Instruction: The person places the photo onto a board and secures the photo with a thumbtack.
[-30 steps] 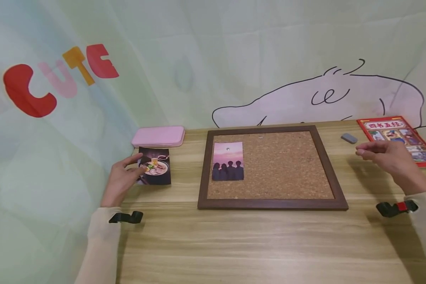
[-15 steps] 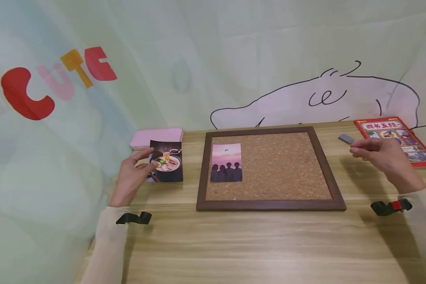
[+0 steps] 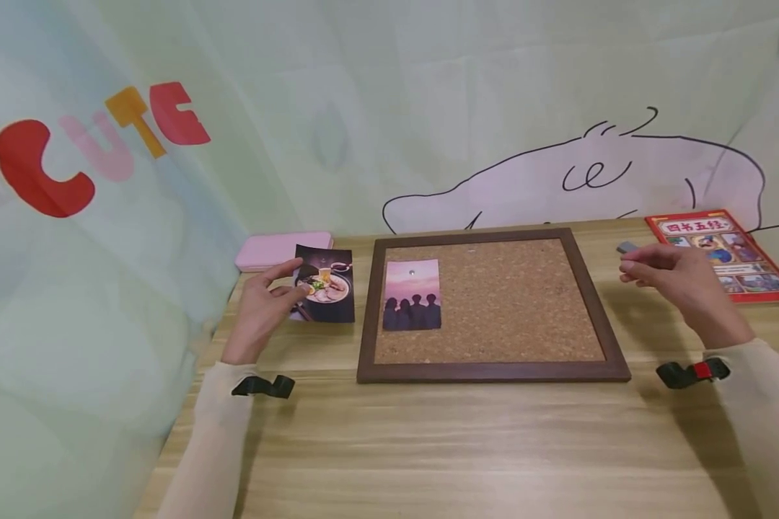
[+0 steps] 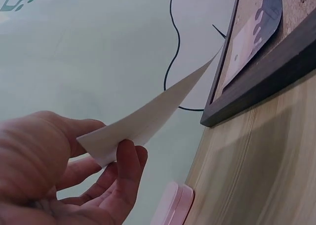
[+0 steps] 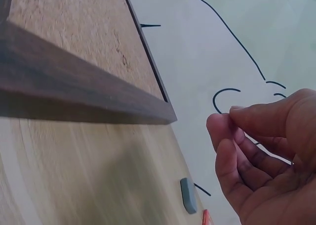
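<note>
In the head view my left hand [image 3: 269, 310] pinches the left edge of a photo print [image 3: 327, 288] of a ramen bowl, held up beside the corkboard. The left wrist view shows the print's white back [image 4: 148, 116], with thumb and fingers on either side. My right hand [image 3: 678, 285] is raised right of the board, thumb and index fingertips together; I cannot tell whether something small is between them. The corkboard [image 3: 519, 303] in its brown frame lies on the table. A sunset photo [image 3: 412, 295] with silhouettes is fixed on its left side by a silvery pushpin [image 3: 412, 272].
A pink pencil case [image 3: 279, 249] lies at the back left, partly behind the ramen photo. A grey eraser [image 5: 188, 195] and a red illustrated book [image 3: 727, 252] are at the back right. A printed curtain [image 3: 337, 94] hangs directly behind the wooden table [image 3: 428, 447].
My left hand has carried the ramen photo rightward and up, from beside the pencil case to near the board's left edge. My right hand has shifted left, now overlapping the eraser.
</note>
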`<state>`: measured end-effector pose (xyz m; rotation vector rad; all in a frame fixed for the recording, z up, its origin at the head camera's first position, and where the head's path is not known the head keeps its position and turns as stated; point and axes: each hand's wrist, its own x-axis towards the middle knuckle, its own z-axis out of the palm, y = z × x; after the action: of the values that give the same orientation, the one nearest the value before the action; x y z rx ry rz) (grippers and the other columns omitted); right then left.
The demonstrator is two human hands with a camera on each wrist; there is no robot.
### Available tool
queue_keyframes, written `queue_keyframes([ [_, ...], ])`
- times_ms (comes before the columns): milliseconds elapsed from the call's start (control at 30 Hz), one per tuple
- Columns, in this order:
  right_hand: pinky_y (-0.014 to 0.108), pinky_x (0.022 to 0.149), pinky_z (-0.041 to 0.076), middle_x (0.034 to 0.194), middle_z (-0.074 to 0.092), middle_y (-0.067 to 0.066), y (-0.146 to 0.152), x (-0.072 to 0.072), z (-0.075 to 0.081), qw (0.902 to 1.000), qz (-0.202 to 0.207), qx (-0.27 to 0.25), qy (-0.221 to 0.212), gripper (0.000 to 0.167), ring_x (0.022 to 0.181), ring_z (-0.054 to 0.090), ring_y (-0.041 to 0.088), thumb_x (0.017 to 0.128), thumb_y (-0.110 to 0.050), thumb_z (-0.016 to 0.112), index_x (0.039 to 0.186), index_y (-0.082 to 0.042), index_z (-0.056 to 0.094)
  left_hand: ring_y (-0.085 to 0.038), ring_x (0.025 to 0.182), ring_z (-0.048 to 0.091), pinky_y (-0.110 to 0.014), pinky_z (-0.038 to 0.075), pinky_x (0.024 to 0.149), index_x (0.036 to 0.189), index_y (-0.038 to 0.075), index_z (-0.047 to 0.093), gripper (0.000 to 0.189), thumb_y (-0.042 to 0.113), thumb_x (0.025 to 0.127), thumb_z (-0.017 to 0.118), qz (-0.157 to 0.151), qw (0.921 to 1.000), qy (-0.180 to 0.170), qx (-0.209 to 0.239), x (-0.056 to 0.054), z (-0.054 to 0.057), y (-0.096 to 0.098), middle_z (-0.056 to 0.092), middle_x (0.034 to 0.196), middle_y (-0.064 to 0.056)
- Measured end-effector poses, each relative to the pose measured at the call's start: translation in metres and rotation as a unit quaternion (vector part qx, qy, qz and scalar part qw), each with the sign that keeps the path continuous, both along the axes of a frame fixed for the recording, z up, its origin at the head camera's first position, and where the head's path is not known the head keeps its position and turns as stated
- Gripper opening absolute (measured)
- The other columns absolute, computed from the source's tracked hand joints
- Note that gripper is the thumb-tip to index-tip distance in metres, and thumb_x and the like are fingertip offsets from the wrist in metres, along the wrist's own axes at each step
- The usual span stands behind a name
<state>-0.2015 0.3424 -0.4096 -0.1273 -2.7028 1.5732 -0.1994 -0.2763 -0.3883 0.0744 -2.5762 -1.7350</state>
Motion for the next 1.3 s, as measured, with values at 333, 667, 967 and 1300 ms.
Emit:
queue_keyframes([
  [333, 0.018, 0.080, 0.058, 0.091, 0.074, -0.029, -0.016, -0.003, 0.002, 0.9999, 0.008, 0.015, 0.001, 0.036, 0.089, 0.072, 0.000, 0.105, -0.040, 0.068, 0.125, -0.010, 0.073, 0.005, 0.079, 0.066, -0.015, 0.050, 0.067, 0.156, 0.008, 0.056, 0.059, 0.004, 0.099, 0.070, -0.022, 0.9997, 0.001, 0.006, -0.006, -0.003, 0.021, 0.054, 0.148, -0.022],
  [667, 0.021, 0.082, 0.057, 0.095, 0.072, -0.028, -0.040, -0.013, 0.008, 0.9999, 0.004, 0.006, -0.010, 0.046, 0.091, 0.070, 0.003, 0.105, -0.042, 0.068, 0.133, -0.006, 0.068, -0.001, 0.077, 0.063, -0.018, 0.042, 0.062, 0.152, 0.013, 0.062, 0.055, 0.011, 0.099, 0.074, -0.039, 0.9992, 0.009, 0.008, -0.015, -0.002, 0.046, 0.055, 0.148, -0.019],
  [967, 0.018, 0.083, 0.057, 0.092, 0.070, -0.028, -0.060, -0.022, 0.005, 0.9997, 0.016, -0.018, -0.004, 0.041, 0.089, 0.069, 0.001, 0.105, -0.033, 0.070, 0.131, -0.002, 0.069, -0.002, 0.087, 0.070, -0.016, 0.053, 0.072, 0.151, 0.012, 0.062, 0.055, 0.011, 0.098, 0.075, -0.056, 0.9983, 0.006, 0.015, -0.020, -0.003, 0.064, 0.056, 0.150, -0.017],
  [1300, 0.018, 0.085, 0.058, 0.094, 0.071, -0.025, -0.079, -0.026, 0.010, 0.9995, 0.018, -0.025, -0.003, 0.041, 0.089, 0.070, -0.002, 0.106, -0.032, 0.069, 0.132, -0.001, 0.067, -0.002, 0.077, 0.066, -0.018, 0.045, 0.063, 0.148, 0.013, 0.065, 0.052, 0.010, 0.097, 0.075, -0.074, 0.9969, 0.015, 0.021, -0.023, -0.003, 0.080, 0.058, 0.146, -0.016],
])
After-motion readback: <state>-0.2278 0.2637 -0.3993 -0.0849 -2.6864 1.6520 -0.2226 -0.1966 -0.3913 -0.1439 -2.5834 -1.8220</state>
